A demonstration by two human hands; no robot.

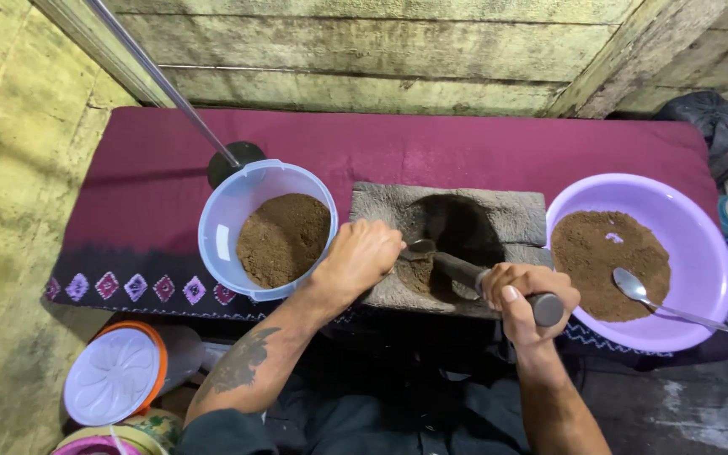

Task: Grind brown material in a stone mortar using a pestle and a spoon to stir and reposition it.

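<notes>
A grey stone mortar block [381, 205] with a dark hollow sits on a maroon cloth [465, 152]. My left hand [357, 257] is closed on a metal spoon [419, 248] whose bowl dips into the brown powder in the hollow. My right hand [526, 299] grips a dark pestle [465, 271] that slants down into the same hollow. Left of the mortar stands a pale blue tub [221, 221] of brown powder. To the right, a lilac basin [701, 244] holds more brown powder and a second spoon [646, 295].
A metal rod [162, 84] slants down to a dark round thing behind the blue tub. A jar with a white ribbed lid [115, 375] stands on the floor at lower left. Wooden plank wall behind; dark bag [709, 114] and containers at far right.
</notes>
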